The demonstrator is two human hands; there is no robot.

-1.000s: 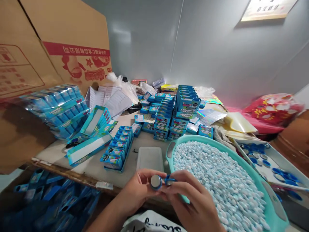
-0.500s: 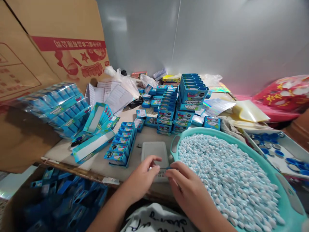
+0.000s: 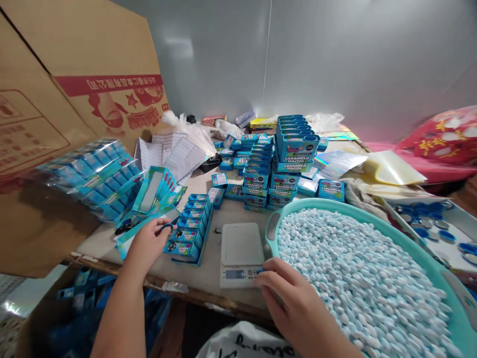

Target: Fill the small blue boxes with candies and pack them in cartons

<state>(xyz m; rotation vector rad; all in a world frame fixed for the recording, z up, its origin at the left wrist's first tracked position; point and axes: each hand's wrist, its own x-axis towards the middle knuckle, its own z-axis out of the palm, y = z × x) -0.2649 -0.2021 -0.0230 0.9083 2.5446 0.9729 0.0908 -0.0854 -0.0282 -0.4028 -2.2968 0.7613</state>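
My left hand (image 3: 148, 242) reaches out to the left, beside a tray of small blue candy boxes (image 3: 187, 227). Its fingers are closed on a small blue round container (image 3: 166, 227) at the fingertips. My right hand (image 3: 294, 304) rests at the near rim of a big teal basin (image 3: 376, 217) heaped with pale blue-white candies (image 3: 354, 278). Its fingers pinch a small blue piece (image 3: 260, 271) right beside a white digital scale (image 3: 240, 254).
Stacks of blue "Caramelo Macizo" boxes (image 3: 283, 164) stand at the table's middle back. Wrapped packs of the same boxes (image 3: 89, 176) lie left, against big cardboard cartons (image 3: 55, 114). A white tray with blue lids (image 3: 439, 233) sits right. A carton with blue boxes (image 3: 74, 308) is below the table edge.
My hands have parted: the left one moved left from the scale to the tray of boxes with the small blue container. The right hand stays by the scale and basin.
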